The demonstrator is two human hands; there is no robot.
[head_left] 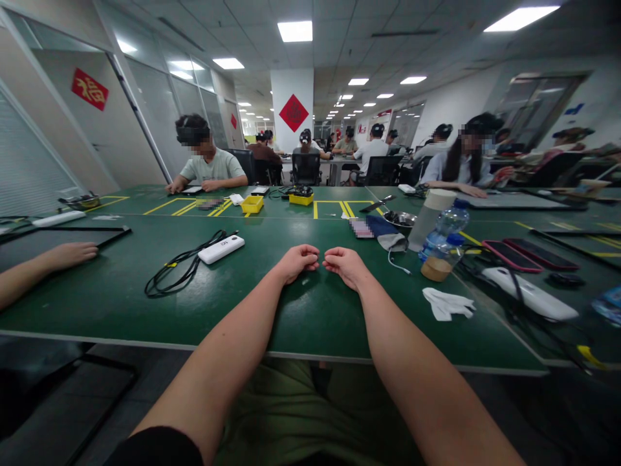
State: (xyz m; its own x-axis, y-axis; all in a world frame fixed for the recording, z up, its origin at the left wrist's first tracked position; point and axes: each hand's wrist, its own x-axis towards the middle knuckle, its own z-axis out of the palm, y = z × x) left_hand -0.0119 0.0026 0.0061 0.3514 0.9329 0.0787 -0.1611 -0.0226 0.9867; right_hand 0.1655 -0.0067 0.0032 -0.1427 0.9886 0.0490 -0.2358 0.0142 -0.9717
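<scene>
My left hand and my right hand are held close together over the green table, a narrow gap between their fingertips. Thumb and fingers of each are pinched together. Whether anything small sits in either pinch cannot be made out. To the left of my hands lies a white power bank with a small display, beside a coiled black cable. Crumpled white tissue rests on the table to the right.
Ahead stand small yellow trays. On the right are a metal bowl, a pale tumbler, plastic bottles, phones and another power bank. A neighbour's hand lies at left; people sit opposite.
</scene>
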